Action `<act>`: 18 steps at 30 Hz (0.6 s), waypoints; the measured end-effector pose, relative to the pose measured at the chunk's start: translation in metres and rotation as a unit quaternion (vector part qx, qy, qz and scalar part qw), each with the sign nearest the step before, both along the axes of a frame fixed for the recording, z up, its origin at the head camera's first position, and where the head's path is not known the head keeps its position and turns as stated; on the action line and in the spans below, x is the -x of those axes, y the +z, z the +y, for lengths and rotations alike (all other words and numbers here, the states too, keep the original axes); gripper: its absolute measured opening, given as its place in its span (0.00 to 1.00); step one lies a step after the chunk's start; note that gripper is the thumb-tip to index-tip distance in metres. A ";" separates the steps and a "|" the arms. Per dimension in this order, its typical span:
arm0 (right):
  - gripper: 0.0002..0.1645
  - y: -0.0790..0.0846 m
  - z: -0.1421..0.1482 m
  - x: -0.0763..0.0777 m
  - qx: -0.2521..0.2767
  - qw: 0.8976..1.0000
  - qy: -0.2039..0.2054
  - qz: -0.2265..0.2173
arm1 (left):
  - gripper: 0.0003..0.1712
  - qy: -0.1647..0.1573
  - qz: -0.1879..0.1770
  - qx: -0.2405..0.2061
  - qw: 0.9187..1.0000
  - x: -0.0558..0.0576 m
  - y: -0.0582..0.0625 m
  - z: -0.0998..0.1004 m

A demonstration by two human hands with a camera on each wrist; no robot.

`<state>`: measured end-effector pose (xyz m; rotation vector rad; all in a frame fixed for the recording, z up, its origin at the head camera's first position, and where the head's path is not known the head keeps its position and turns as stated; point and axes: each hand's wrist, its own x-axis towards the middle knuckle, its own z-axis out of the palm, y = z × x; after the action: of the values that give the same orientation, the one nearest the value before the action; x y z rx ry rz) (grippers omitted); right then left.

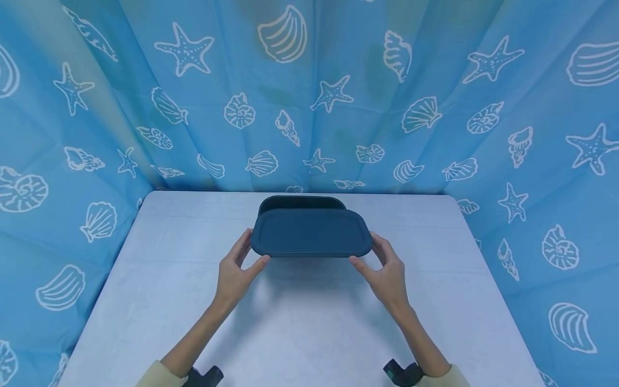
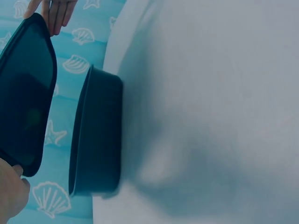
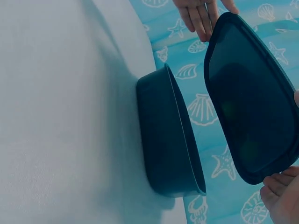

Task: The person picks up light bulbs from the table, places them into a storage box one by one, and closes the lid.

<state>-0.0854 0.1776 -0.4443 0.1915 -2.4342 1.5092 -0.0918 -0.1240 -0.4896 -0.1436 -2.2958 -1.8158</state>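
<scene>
A dark blue oval-ended lid is held level in the air between two hands. The left hand pinches its left end, thumb at the near corner and fingers along the side. At the opposite end the right hand grips it the same way. Below and behind the lid stands a matching deep container, upright on the table and apart from the lid in both wrist views. From the head, only the container's far rim and inner wall show; the lid hides the rest.
The white-covered table carries soft shadows of the arms and lid. A blue curtain with white seashell and starfish prints hangs behind the table and along both sides. Dark wrist-worn devices sit near the cuffs of the light sleeves.
</scene>
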 end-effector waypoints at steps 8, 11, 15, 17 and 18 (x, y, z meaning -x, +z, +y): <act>0.42 -0.029 0.011 0.017 0.005 1.000 0.013 0.006 | 0.45 -0.011 -0.003 0.049 0.999 0.006 -0.003 -0.004; 0.43 -0.044 0.017 0.025 0.001 1.000 0.014 0.010 | 0.46 -0.007 0.001 0.069 0.998 0.009 -0.005 -0.005; 0.44 -0.049 0.019 0.031 -0.007 1.000 0.019 0.023 | 0.48 -0.008 0.004 0.087 0.996 0.013 -0.008 -0.006; 0.44 -0.052 0.021 0.035 -0.012 0.999 0.023 0.031 | 0.48 -0.012 0.004 0.091 0.996 0.015 -0.010 -0.007; 0.44 -0.053 0.021 0.036 -0.015 0.999 0.025 0.035 | 0.48 -0.015 0.005 0.094 0.995 0.016 -0.010 -0.008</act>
<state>-0.1219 0.1987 -0.4973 0.3072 -2.4148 1.4629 -0.1081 -0.1316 -0.4998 -0.2151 -2.4676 -1.6055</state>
